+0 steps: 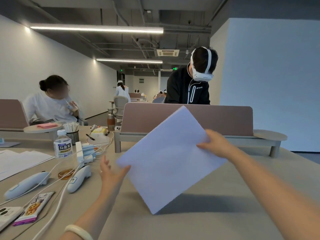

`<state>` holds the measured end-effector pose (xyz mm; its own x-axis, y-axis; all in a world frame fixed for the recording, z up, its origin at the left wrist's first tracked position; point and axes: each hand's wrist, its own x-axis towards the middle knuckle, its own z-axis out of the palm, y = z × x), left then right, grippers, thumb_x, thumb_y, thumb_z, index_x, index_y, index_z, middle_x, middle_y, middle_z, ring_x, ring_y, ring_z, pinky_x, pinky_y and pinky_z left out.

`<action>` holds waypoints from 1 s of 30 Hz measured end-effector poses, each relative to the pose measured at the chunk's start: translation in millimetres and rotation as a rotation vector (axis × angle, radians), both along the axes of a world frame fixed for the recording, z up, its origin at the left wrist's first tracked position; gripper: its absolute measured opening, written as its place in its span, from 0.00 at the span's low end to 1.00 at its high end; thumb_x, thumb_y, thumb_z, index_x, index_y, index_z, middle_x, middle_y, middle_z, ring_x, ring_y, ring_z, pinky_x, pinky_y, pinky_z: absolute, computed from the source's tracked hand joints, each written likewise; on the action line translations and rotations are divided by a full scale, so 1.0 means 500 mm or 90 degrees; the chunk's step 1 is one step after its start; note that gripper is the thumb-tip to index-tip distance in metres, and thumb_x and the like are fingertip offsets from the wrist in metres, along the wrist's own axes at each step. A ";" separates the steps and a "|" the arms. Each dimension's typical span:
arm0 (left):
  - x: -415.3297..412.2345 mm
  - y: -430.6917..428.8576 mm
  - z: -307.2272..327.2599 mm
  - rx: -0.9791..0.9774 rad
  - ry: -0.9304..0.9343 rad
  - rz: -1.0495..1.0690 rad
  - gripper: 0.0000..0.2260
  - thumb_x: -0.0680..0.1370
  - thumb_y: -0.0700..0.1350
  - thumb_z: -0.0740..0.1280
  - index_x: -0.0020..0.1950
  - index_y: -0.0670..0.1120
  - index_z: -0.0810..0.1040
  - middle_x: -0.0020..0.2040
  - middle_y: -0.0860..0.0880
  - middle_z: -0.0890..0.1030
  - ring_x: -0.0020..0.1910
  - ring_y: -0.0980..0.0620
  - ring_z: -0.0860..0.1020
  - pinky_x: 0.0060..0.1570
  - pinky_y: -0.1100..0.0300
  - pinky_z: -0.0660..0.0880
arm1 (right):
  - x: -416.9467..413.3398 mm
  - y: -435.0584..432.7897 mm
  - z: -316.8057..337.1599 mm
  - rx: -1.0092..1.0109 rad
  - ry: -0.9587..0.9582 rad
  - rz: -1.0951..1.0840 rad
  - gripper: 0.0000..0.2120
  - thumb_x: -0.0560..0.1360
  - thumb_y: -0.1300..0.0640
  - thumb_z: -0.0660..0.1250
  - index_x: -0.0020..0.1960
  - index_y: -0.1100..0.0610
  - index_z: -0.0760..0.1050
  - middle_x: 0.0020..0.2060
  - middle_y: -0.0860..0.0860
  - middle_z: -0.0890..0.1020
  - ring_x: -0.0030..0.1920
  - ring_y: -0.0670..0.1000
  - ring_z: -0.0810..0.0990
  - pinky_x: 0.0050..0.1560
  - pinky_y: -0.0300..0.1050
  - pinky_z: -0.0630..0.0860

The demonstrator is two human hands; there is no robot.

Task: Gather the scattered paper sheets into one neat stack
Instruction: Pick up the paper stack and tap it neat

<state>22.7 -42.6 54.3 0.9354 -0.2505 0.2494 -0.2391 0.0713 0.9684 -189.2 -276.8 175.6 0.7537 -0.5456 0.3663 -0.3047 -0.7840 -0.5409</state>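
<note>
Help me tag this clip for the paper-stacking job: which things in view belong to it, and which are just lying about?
Belongs: paper stack, gripped by the right hand, left hand at its corner; perhaps the loose sheets far left.
Lying about: tea bottle, controller, biscuit packet, pen cup, white cable.

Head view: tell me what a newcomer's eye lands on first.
A white sheaf of paper hangs tilted mid-frame over the beige table, gripped by the right hand with the left hand open at its left corner. Behind the pink desk divider is a person in a black jacket.
</note>
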 end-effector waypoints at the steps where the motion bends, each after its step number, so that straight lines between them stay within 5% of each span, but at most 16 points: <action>1: 0.000 0.002 0.014 0.023 -0.051 0.014 0.43 0.69 0.45 0.75 0.76 0.52 0.52 0.74 0.49 0.61 0.72 0.48 0.62 0.70 0.48 0.62 | 0.003 0.011 0.037 -0.045 0.026 0.014 0.14 0.73 0.59 0.68 0.58 0.59 0.73 0.54 0.51 0.77 0.54 0.52 0.74 0.48 0.44 0.67; 3: -0.011 0.001 0.042 0.056 -0.150 -0.056 0.38 0.69 0.45 0.76 0.74 0.54 0.59 0.72 0.54 0.63 0.71 0.54 0.62 0.70 0.52 0.60 | 0.013 0.041 0.093 -0.119 0.080 0.036 0.06 0.73 0.60 0.68 0.48 0.57 0.72 0.48 0.51 0.76 0.50 0.53 0.74 0.46 0.44 0.67; 5: -0.027 -0.006 0.058 0.079 -0.178 -0.189 0.25 0.71 0.43 0.74 0.63 0.59 0.69 0.65 0.60 0.69 0.65 0.60 0.67 0.66 0.58 0.64 | 0.028 0.072 0.127 -0.193 0.145 0.054 0.10 0.74 0.59 0.68 0.40 0.51 0.67 0.46 0.49 0.73 0.48 0.53 0.73 0.45 0.45 0.68; 9: -0.036 -0.023 0.042 0.016 -0.069 -0.283 0.07 0.75 0.38 0.68 0.51 0.47 0.76 0.48 0.52 0.81 0.51 0.50 0.80 0.43 0.66 0.77 | 0.064 0.113 0.150 -0.280 0.219 0.066 0.09 0.74 0.58 0.67 0.45 0.52 0.67 0.47 0.49 0.72 0.49 0.54 0.72 0.43 0.45 0.68; 12: -0.038 -0.025 0.019 0.013 -0.036 -0.264 0.03 0.78 0.40 0.65 0.50 0.42 0.75 0.46 0.47 0.81 0.48 0.48 0.80 0.42 0.62 0.75 | 0.075 0.120 0.137 -0.285 0.206 0.078 0.10 0.72 0.56 0.70 0.46 0.50 0.68 0.46 0.48 0.73 0.49 0.53 0.73 0.44 0.45 0.69; 18: -0.040 -0.022 -0.006 0.005 -0.025 -0.285 0.05 0.79 0.42 0.64 0.52 0.42 0.73 0.51 0.44 0.81 0.48 0.48 0.80 0.44 0.58 0.76 | 0.035 0.080 0.092 -0.115 -0.077 0.001 0.21 0.67 0.49 0.74 0.57 0.47 0.70 0.50 0.44 0.78 0.52 0.47 0.76 0.51 0.46 0.74; 21: -0.037 -0.016 -0.012 0.000 -0.032 -0.278 0.06 0.78 0.43 0.65 0.52 0.43 0.73 0.52 0.44 0.81 0.50 0.45 0.79 0.47 0.53 0.76 | 0.004 0.057 0.029 0.179 -0.220 0.042 0.35 0.67 0.54 0.76 0.68 0.47 0.62 0.54 0.48 0.76 0.53 0.47 0.77 0.48 0.39 0.74; 23: -0.040 -0.018 -0.015 0.000 -0.034 -0.272 0.05 0.79 0.44 0.65 0.52 0.44 0.72 0.53 0.45 0.81 0.52 0.45 0.80 0.49 0.50 0.76 | 0.001 0.049 -0.045 0.345 -0.202 0.100 0.38 0.68 0.58 0.76 0.70 0.49 0.58 0.57 0.49 0.77 0.53 0.44 0.79 0.44 0.34 0.74; 28: -0.062 -0.035 -0.015 -0.007 -0.056 -0.223 0.02 0.80 0.42 0.60 0.52 0.48 0.71 0.51 0.48 0.79 0.50 0.48 0.79 0.45 0.54 0.77 | 0.044 0.056 -0.210 0.485 -0.202 0.052 0.26 0.72 0.62 0.71 0.66 0.56 0.64 0.59 0.51 0.77 0.51 0.44 0.79 0.41 0.33 0.77; 30: -0.069 -0.039 -0.011 -0.015 -0.061 -0.204 0.02 0.81 0.42 0.60 0.50 0.49 0.70 0.50 0.48 0.79 0.49 0.49 0.79 0.43 0.56 0.76 | 0.062 0.064 -0.221 0.460 -0.230 -0.003 0.17 0.75 0.62 0.66 0.61 0.55 0.66 0.59 0.53 0.78 0.51 0.49 0.79 0.48 0.43 0.78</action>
